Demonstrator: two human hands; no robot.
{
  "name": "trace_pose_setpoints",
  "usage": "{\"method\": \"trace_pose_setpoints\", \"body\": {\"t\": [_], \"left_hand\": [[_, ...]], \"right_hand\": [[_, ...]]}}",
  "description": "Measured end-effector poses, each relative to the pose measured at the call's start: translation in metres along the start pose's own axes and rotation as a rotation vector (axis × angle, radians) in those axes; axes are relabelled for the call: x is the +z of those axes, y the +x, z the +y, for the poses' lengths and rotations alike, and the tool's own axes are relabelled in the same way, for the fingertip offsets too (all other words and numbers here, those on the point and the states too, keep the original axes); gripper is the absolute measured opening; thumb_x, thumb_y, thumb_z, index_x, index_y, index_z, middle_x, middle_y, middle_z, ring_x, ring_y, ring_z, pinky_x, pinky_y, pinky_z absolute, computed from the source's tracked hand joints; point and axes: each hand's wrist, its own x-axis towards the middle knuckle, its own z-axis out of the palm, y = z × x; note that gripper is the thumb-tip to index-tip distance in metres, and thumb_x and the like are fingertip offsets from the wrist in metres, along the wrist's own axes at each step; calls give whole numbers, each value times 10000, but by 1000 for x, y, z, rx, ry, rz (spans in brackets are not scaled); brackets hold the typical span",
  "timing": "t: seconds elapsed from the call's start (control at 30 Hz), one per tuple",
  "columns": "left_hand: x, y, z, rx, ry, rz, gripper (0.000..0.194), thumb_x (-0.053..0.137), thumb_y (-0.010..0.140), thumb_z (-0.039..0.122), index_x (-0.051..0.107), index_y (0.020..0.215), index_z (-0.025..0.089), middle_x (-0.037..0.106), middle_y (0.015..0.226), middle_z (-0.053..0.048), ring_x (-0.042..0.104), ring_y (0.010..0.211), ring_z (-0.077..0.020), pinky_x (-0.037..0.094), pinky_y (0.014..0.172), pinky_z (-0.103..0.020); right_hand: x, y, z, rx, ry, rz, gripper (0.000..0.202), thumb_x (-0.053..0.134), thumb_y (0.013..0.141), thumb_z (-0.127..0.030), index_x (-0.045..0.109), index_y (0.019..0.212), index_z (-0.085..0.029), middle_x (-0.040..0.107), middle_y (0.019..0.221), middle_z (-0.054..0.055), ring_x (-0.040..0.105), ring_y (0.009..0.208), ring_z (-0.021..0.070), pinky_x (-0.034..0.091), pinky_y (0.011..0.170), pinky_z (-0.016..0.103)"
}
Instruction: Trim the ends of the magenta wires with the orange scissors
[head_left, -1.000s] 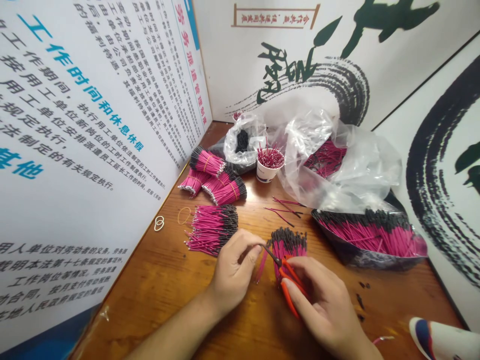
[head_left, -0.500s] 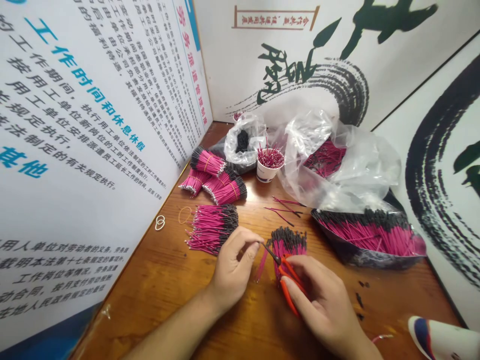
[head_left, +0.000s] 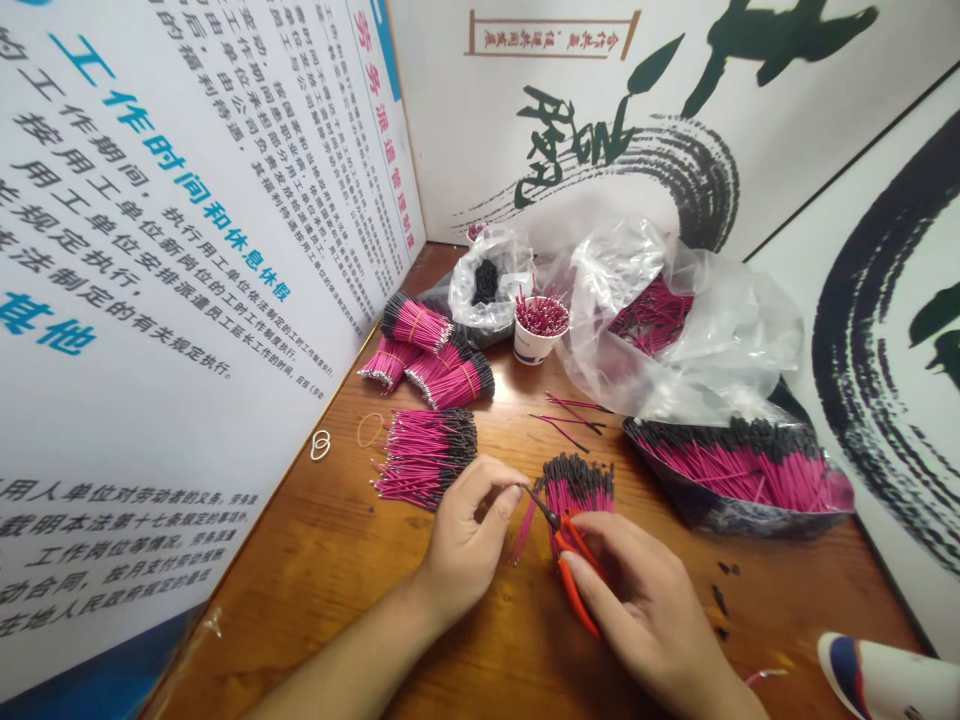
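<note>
My right hand (head_left: pixel 649 590) grips a pair of pliers (head_left: pixel 578 597) with orange-red handles and thin dark jaws. The jaws point up and left, their tips at my left fingertips. Thumb and forefinger of my left hand (head_left: pixel 466 535) are pinched together there; whatever small thing they hold is hidden. Behind the pliers lies a pile of pink wires with black sleeves (head_left: pixel 577 482), sleeved ends away from me. A few loose pink wires (head_left: pixel 524 528) lie just left of it. Beyond my left hand, a wider pile of sleeved wires (head_left: pixel 420 455) lies sideways.
Banded wire bundles (head_left: pixel 439 362) are stacked at the back left. A paper cup (head_left: pixel 534 347) of wires, a plastic bag (head_left: pixel 720 330) and a dark tray (head_left: pixel 720 515) of sleeved wires stand behind. Another cup (head_left: pixel 892 680) lies front right. Rubber bands (head_left: pixel 320 445) sit by the left panel.
</note>
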Motion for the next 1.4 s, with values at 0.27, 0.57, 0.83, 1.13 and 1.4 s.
{"method": "trace_pose_setpoints", "body": {"t": [0.27,0.57,0.83,1.13,1.4], "left_hand": [[0,-1,0,-33,-5,3,155,522,974,230,656,921,174,598,821,-23,541,772,-139,421,704,-239],[0,-1,0,-35,20,-19,197,511,983,284,656,911,171,585,804,-28,530,758,-148,421,699,-250],[-1,0,0,-10,21,-20,194,519,979,266,677,914,174,597,810,-31,534,761,-149,415,699,-250],[-2,1,1,-23,24,-34,188,511,983,258,661,908,175,590,812,-24,533,770,-145,415,711,-246],[0,0,3,-42,7,-31,192,509,984,272,649,895,175,579,801,-21,516,740,-137,410,692,-239]], "right_hand": [[-1,-1,2,-8,-17,-11,122,550,950,-285,613,1021,-210,688,779,28,635,666,176,511,611,281],[0,-1,2,8,-17,-14,104,573,926,-262,602,1012,-211,687,786,23,631,650,162,508,604,265],[-1,0,0,23,-2,-20,98,562,931,-264,607,1002,-213,686,775,15,634,645,160,504,596,258],[-5,1,2,-31,-73,-15,111,553,943,-278,623,989,-204,690,758,27,643,641,171,502,585,273],[-3,0,4,-12,-41,30,118,588,917,-268,607,1019,-212,687,767,17,629,627,160,504,579,261]]}}
